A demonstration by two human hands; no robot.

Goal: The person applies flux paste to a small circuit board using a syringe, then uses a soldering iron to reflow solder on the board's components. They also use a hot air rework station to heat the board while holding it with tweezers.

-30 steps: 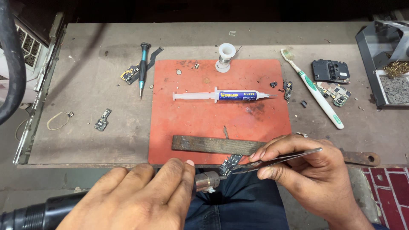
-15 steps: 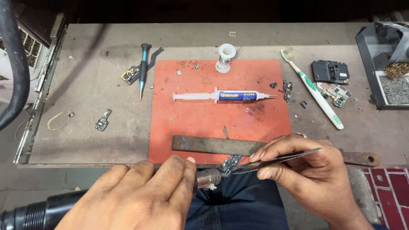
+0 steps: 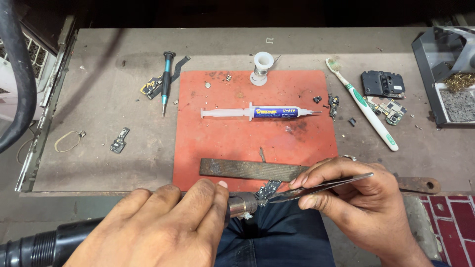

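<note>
At bench's near edge, just below the red mat [image 3: 232,143], both hands meet over the lap; left hand [image 3: 163,227] wrapped round a black hot-air tool [image 3: 44,244], fingers closed on the barrel, metal nozzle [image 3: 243,204] sticking out to the right; right hand [image 3: 356,202] pinching tweezers [image 3: 321,185], thumb & forefinger closed on the shanks, tips squeezed on a small board [image 3: 267,190].

Key relation: board sits right at the nozzle mouth, touching or nearly so, can't tell which; it lies betw. the hands, just right of the left hand & just left of the right hand's fingertips. Nozzle axis runs left-to-right, tweezers run right-to-left w/ a slight downward tilt toward the tips, so the two tools point at each other almost head-on. Board's long axis slants up-right, across the nozzle line. Right hand is the one carrying the board; left only aims the nozzle.

Rest of bench, well apart from the hands: rusty file [image 3: 252,169] lying left-right on the mat's near edge, just beyond the board; syringe [image 3: 262,112] mid-mat, tip to the right; solder spool [image 3: 262,66] at mat's far edge; screwdriver [image 3: 166,81] left of mat; toothbrush [image 3: 366,111] right of mat.
</note>
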